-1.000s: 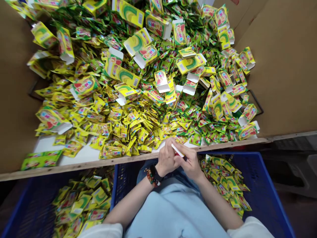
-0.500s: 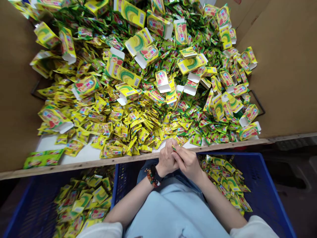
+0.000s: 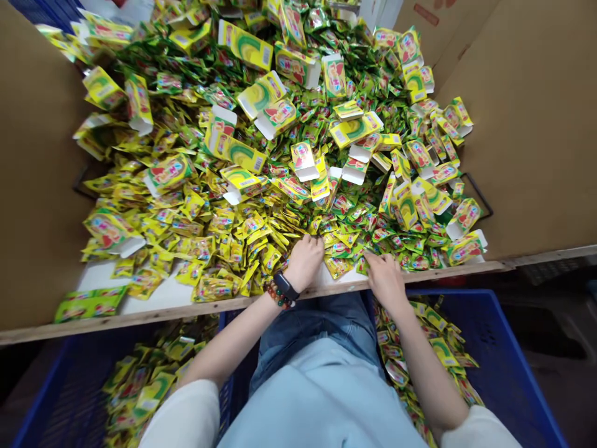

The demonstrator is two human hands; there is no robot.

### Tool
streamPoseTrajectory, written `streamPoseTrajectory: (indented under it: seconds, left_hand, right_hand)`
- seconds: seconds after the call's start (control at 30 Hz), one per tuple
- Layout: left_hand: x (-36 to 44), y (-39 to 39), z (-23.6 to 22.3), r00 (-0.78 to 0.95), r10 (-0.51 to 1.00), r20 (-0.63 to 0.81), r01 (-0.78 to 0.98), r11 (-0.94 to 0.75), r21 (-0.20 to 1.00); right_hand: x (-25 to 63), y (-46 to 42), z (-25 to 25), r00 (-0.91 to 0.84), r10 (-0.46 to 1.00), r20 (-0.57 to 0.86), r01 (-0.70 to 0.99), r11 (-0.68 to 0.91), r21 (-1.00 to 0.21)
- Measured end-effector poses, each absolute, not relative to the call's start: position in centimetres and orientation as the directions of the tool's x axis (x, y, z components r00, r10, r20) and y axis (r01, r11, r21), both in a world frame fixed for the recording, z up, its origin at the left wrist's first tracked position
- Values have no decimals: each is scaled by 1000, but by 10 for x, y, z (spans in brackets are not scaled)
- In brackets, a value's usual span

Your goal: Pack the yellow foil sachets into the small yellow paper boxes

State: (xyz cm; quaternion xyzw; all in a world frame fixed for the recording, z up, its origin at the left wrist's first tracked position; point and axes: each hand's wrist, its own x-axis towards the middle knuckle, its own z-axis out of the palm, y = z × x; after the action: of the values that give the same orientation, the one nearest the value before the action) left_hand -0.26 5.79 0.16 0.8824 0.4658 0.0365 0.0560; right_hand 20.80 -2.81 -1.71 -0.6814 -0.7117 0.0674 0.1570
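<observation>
A large heap of small shiny sachets, yellow ones [image 3: 233, 249] to the left and green ones [image 3: 420, 258] to the right, covers the worktop. My left hand [image 3: 304, 261], wearing a dark wristband and beads, reaches over the worktop edge into the yellow sachets. Its fingers are curled down and the tips are hidden, so whatever they pinch cannot be made out. Beside the green sachets, my right hand [image 3: 386, 280] rests over the edge with fingers partly spread, index fingertip touching the pile. A yellow sachet [image 3: 338, 266] lies between the two hands.
Open yellow-green cartons [image 3: 275, 118] lie scattered over the heap. Brown cardboard walls [image 3: 536, 124] stand on both sides. Below the wooden edge [image 3: 177, 311], blue crates [image 3: 508, 348] hold more packs on either side of my legs. A joined green strip [image 3: 88, 303] lies at the left corner.
My hands were together at the worktop edge around a small item. They have moved apart and forward, left to the yellow sachets, right to the green; that item no longer shows.
</observation>
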Motion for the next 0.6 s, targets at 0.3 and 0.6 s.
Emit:
streamPoseTrajectory:
  seconds: [0.3,0.6]
  left_hand:
    - [-34,36,10,339,891,302,753,-450,481]
    - [-16,18,19,502,816,285,354,-495,793]
  right_hand:
    - [203,-17,-4,-116,983,144,815,177,-552]
    - [160,-12,34,-299,952,60,601,237,-764]
